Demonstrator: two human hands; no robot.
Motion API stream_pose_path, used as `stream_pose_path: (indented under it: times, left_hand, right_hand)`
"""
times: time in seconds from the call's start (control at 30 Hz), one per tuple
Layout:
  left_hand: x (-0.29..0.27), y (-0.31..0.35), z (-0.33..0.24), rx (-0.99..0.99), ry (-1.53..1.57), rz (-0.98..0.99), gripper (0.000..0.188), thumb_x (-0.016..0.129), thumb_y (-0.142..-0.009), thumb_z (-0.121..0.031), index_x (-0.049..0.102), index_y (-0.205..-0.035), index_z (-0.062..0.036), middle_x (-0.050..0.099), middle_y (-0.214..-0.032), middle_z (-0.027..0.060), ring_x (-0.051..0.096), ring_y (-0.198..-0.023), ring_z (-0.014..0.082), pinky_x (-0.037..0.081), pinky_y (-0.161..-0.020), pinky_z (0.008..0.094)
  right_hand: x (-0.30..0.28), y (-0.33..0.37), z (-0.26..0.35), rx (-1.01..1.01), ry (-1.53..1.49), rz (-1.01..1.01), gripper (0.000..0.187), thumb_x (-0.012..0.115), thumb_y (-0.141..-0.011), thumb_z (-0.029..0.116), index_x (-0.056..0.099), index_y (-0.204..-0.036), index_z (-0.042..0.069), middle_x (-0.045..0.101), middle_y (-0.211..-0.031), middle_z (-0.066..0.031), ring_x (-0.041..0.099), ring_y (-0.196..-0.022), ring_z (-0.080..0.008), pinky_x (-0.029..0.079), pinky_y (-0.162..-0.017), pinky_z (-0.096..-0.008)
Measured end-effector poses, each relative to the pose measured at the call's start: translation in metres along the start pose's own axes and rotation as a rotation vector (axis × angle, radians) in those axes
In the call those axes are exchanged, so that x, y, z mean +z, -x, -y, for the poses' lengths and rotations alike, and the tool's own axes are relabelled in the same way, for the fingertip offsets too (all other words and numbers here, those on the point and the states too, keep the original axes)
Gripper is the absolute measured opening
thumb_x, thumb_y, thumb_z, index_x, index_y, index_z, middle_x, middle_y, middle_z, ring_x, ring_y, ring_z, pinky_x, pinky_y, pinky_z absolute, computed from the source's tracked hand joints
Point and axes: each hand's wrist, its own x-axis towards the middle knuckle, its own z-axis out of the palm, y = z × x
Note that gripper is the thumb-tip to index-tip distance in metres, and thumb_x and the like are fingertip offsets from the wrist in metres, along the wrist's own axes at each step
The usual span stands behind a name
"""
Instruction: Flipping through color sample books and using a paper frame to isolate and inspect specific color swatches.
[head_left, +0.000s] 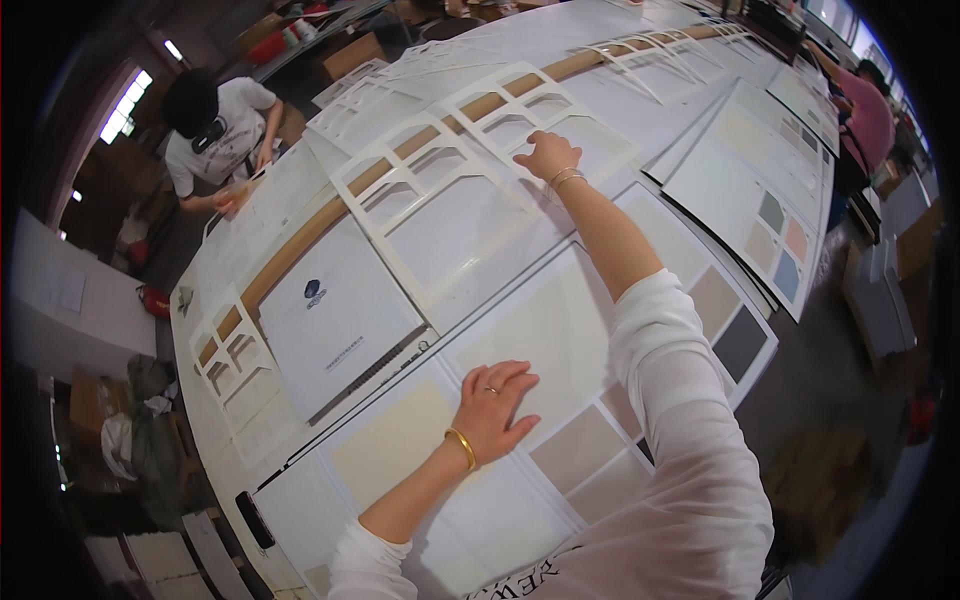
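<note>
My left hand (492,412) lies on an open colour sample board (545,320), fingers stretched out and thumb apart, holding nothing. A ring and a yellow bangle are on that side. Across the table my right hand (553,157) has its fingers curled together at the left edge of a white cut-out frame (608,140) with window-like openings. Its fingertips are partly hidden, but they seem to pinch that edge. A second white cut-out frame (460,265) lies to the left, over a long brown strip (298,245). The sample board carries cream, beige and dark grey panels.
A white printed folder (340,315) and a smaller cut-out frame (238,375) lie at left. More frames (660,65) lie farther back. Stacked colour boards (745,190) overhang the right edge. One person (225,130) works at far left, another (868,115) at far right.
</note>
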Motion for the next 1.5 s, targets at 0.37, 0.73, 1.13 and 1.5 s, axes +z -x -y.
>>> stream_pose_path:
  times: [0.37, 0.73, 1.13, 1.5]
  left_hand:
    - [0.006, 0.005, 0.001, -0.052, 0.020, 0.072, 0.054, 0.072, -0.085, -0.034, 0.053, -0.133, -0.0171, 0.047, -0.146, 0.0038, 0.041, -0.138, 0.0247, 0.024, -0.117, 0.0492]
    - [0.006, 0.002, 0.002, -0.033, 0.029, 0.081, 0.052, 0.070, -0.088, -0.034, 0.051, -0.133, -0.0152, 0.044, -0.147, 0.0052, 0.039, -0.139, 0.0253, 0.022, -0.118, 0.0493]
    - [0.018, 0.005, 0.011, 0.171, 0.109, -0.395, 0.031, 0.073, -0.080, -0.009, 0.064, -0.110, -0.0119, 0.067, -0.114, 0.0057, 0.059, -0.110, 0.0305, 0.041, -0.100, 0.0439]
    - [-0.173, 0.018, -0.135, 0.794, -0.870, -1.186, 0.029, 0.078, -0.081, -0.022, 0.071, -0.108, -0.0324, 0.061, -0.119, -0.0098, 0.055, -0.113, 0.0118, 0.037, -0.103, 0.0385]
  right_hand:
    - [0.059, -0.036, 0.047, 0.016, 0.101, -0.152, 0.042, 0.078, -0.080, 0.040, 0.074, -0.114, 0.016, 0.059, -0.129, -0.0091, 0.048, -0.127, -0.0265, 0.037, -0.103, -0.0532]
    - [0.020, -0.061, 0.046, 0.084, -0.014, -0.343, 0.032, 0.075, -0.080, 0.044, 0.078, -0.107, 0.026, 0.060, -0.126, -0.0054, 0.048, -0.127, -0.0281, 0.037, -0.099, -0.0520]
    - [-0.331, 0.055, 0.050, -0.293, -0.958, 0.081, 0.047, 0.070, -0.086, 0.057, 0.074, -0.121, 0.025, 0.066, -0.127, 0.0036, 0.050, -0.119, -0.0150, 0.029, -0.102, -0.0400]
    - [-0.367, 0.288, 0.146, -0.615, -1.153, 0.367, 0.041, 0.075, -0.088, 0.043, 0.074, -0.117, 0.013, 0.071, -0.119, 0.0004, 0.055, -0.119, -0.0148, 0.030, -0.106, -0.0343]
